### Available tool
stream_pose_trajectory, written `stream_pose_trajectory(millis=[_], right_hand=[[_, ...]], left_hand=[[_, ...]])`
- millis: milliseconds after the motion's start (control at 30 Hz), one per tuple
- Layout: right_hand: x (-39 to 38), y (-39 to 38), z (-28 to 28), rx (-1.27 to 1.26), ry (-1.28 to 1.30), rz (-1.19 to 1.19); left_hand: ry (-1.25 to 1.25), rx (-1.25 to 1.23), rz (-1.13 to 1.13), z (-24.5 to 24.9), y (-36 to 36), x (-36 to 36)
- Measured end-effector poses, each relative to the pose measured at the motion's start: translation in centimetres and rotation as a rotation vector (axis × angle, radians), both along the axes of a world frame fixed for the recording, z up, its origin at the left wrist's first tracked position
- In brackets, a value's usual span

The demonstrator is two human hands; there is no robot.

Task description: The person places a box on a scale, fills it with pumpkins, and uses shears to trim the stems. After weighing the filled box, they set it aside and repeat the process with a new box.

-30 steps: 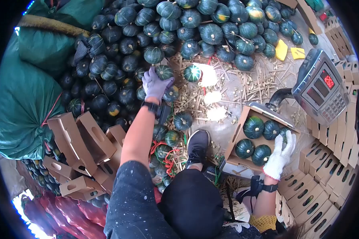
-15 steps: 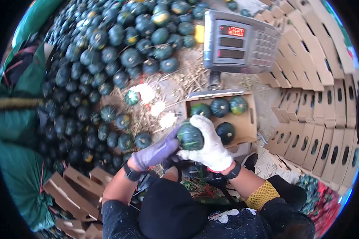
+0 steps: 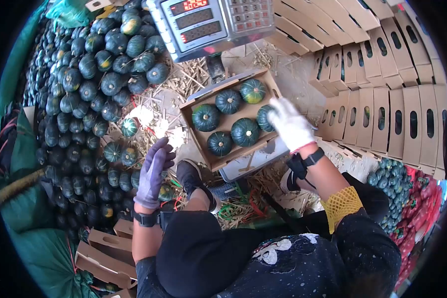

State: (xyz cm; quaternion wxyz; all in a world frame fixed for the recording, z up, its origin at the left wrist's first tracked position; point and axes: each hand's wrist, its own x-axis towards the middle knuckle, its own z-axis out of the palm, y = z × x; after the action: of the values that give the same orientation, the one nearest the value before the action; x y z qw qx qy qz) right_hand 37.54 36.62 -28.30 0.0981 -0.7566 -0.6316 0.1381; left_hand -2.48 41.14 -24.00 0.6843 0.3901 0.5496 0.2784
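My right hand (image 3: 290, 124), in a white glove, is at the right end of an open cardboard box (image 3: 191, 136). Its blurred fingers overlap the right side of a dark green pumpkin (image 3: 264, 118) in the front row. Several more green pumpkins (image 3: 245, 132) sit in two rows in the box, stems up; one at the back right (image 3: 253, 91) has a yellow-orange patch. Left of the box, my left hand (image 3: 153, 171) in a purple glove is raised with fingers apart, holding nothing. The box rests on a scale platform (image 3: 248, 166).
Beyond the box stands the scale's display (image 3: 201, 22) with red digits. A large pile of pumpkins (image 3: 89, 89) covers the left. Stacked cardboard boxes (image 3: 367, 116) line the right. Folded cardboard (image 3: 107, 258) lies at lower left, near a green sheet (image 3: 39, 258). Straw litters the floor.
The pumpkin held between both hands is no longer there, and the box holds more pumpkins. My left hand moved left and opened; my right moved right, over the box's end. The view shifted.
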Motion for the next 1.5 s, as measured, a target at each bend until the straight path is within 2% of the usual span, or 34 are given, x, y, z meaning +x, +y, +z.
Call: stream_pose_trajectory(millis=[33, 67, 100, 167, 233, 300, 367, 400, 433, 467, 500, 533, 567, 600, 633, 700, 767, 833, 867, 900, 967, 1033, 1067, 1100, 1133, 1200, 1333, 1467, 1500], right_hand=[[1.3, 0.3, 0.6, 0.078, 0.152, -0.128], [3.2, -0.1, 0.7, 0.267, 0.033, -0.180], [5.5, -0.4, -0.1, 0.238, 0.089, -0.304], [10.1, -1.9, -4.2, -0.072, -0.054, -0.357], [13.1, -4.2, -10.1, -0.399, -0.027, -0.386], [12.7, -6.5, -14.6, -0.522, -0.195, -0.330], [9.8, -7.7, -13.6, -0.475, -0.304, -0.452], [10.6, -8.9, -15.7, -0.473, -0.287, -0.467], [11.9, -9.4, -18.2, -0.479, -0.270, -0.486], [11.1, -8.2, -16.9, -0.471, -0.263, -0.477], [9.6, -6.9, -13.7, -0.512, -0.196, -0.547], [8.8, -6.0, -11.6, -0.557, -0.131, -0.624], [9.2, -5.9, -11.9, -0.567, -0.133, -0.633], [9.8, -6.3, -12.8, -0.430, -0.055, -0.626], [10.5, -6.9, -13.3, -0.298, 0.015, -0.626], [11.4, -8.1, -13.3, -0.166, 0.061, -0.575], [11.2, -7.9, -10.7, -0.156, 0.097, -0.556], [11.8, -6.9, -8.7, -0.427, 0.286, -0.818], [11.7, -7.0, -7.4, -0.401, 0.557, -0.848], [11.3, -7.1, -6.2, -0.395, 0.552, -0.859], [9.4, -7.4, -3.9, -0.243, 0.280, -0.608], [7.0, -6.1, 1.4, -0.282, 0.054, -0.263], [6.1, -5.7, 2.5, -0.274, -0.050, -0.168], [5.6, -5.5, 3.0, -0.265, -0.153, -0.068], [5.6, -5.5, 2.7, -0.263, -0.151, -0.075], [5.9, -5.2, 1.7, -0.197, -0.413, 0.143], [5.1, -3.5, 1.7, -0.198, -0.562, 0.214], [4.7, -2.6, 0.9, -0.198, -0.545, 0.211], [5.0, -3.0, 0.4, -0.290, -0.457, 0.168]], left_hand=[[-0.002, -0.002, -0.011, 0.2, 0.2, -0.2], [-0.041, -0.059, -0.010, 0.6, 0.7, -0.7], [-0.021, -0.051, -0.025, 1.4, 1.1, -0.6], [0.023, -0.012, -0.080, 2.5, 2.3, 0.1], [0.095, 0.049, -0.165, 3.0, 3.4, 1.7], [0.017, -0.029, -0.273, 3.8, 4.8, 4.0], [0.036, -0.024, -0.529, 4.6, 6.2, 6.8], [-0.017, 0.058, -0.647, 3.5, 6.6, 8.1], [0.009, -0.075, -0.766, 6.1, 7.8, 10.3], [0.047, 0.064, -0.854, 3.3, 7.7, 11.6], [0.085, 0.137, -0.992, 3.2, 8.5, 13.7], [0.120, 0.079, -1.100, 3.6, 8.9, 15.8], [0.114, 0.072, -1.110, 2.0, 8.6, 17.7], [0.209, 0.350, -1.130, -0.8, 7.9, 19.5], [0.290, 0.629, -1.139, -2.6, 7.1, 21.1], [0.453, 0.753, -1.078, -3.9, 5.6, 24.4], [0.676, 0.823, -1.037, -4.5, 3.9, 26.5], [0.723, 0.932, -0.995, -5.9, 2.8, 27.1], [0.691, 0.951, -0.986, -7.0, 2.7, 27.3], [0.663, 0.973, -0.972, -8.1, 2.9, 27.4], [0.583, 1.071, -0.913, -9.2, 3.3, 27.0], [0.474, 1.225, -0.792, -10.3, 4.1, 25.8], [0.485, 1.189, -0.791, -9.9, 4.2, 25.3], [0.538, 1.126, -0.862, -9.9, 4.2, 24.9], [0.519, 1.116, -0.860, -10.0, 4.1, 24.9], [0.497, 1.111, -0.861, -10.3, 4.1, 25.0], [0.454, 1.080, -0.843, -11.1, 4.4, 25.5], [0.433, 1.023, -0.836, -10.8, 4.4, 25.5], [0.437, 1.020, -0.829, -10.7, 4.5, 25.6]])
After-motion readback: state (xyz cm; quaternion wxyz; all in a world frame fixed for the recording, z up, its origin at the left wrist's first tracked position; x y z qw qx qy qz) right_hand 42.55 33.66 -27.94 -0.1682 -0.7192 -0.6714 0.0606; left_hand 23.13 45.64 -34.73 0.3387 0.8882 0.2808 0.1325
